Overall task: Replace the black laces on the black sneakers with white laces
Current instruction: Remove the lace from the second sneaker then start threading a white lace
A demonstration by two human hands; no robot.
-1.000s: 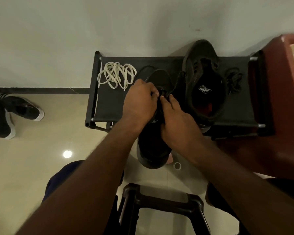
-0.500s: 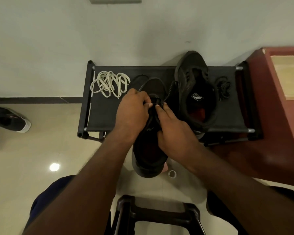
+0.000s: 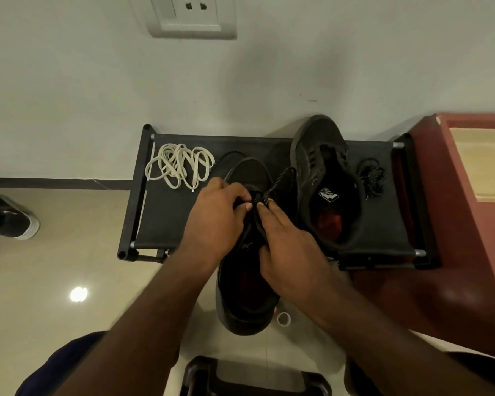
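A black sneaker [image 3: 247,307] lies with its toe on the black rack [image 3: 166,221] and its heel over the floor. My left hand [image 3: 215,221] and my right hand [image 3: 289,247] meet over its tongue, fingertips pinching its black lace [image 3: 280,178], which loops out toward the right. A second black sneaker [image 3: 323,178], unlaced, lies on the rack to the right. A loose bundle of black lace [image 3: 370,180] sits beside it. The coiled white laces [image 3: 179,167] lie at the rack's left end.
A red-brown cabinet [image 3: 469,238] stands at the right. Another black shoe with a white sole [image 3: 9,218] lies on the floor at far left. A dark stool frame [image 3: 255,378] is between my knees, and a small white ring [image 3: 283,318] lies on the floor.
The view has tilted up, showing a wall socket. Both hands stay on the sneaker's lace, with a loop of black lace now drawn out to the right.
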